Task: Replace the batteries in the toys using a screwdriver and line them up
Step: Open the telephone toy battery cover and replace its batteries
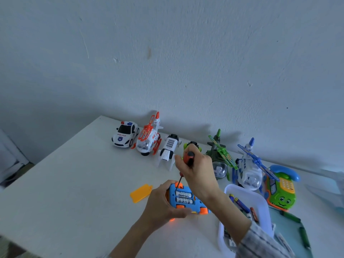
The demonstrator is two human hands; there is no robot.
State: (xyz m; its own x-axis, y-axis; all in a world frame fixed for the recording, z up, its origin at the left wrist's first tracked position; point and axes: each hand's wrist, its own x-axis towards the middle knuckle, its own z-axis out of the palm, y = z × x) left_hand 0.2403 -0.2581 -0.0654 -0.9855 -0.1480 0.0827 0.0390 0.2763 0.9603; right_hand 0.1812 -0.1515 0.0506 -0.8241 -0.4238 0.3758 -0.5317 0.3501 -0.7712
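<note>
Your left hand (163, 200) grips the blue car (186, 199), batteries exposed; your right hand (193, 166) clasps the screwdriver (183, 170); its cover (141, 193) lies beside your left fingers, refitting likely remains.

Left hand (163, 200) curled low (forearm angling up from below), right hand (195, 168) fisted above it.

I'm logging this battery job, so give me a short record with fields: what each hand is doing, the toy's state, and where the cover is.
left hand: holds blue toy car upside down
right hand: grips screwdriver, tip at compartment edge
compartment: open, two batteries seated
orange cover: on table, left of car
</note>
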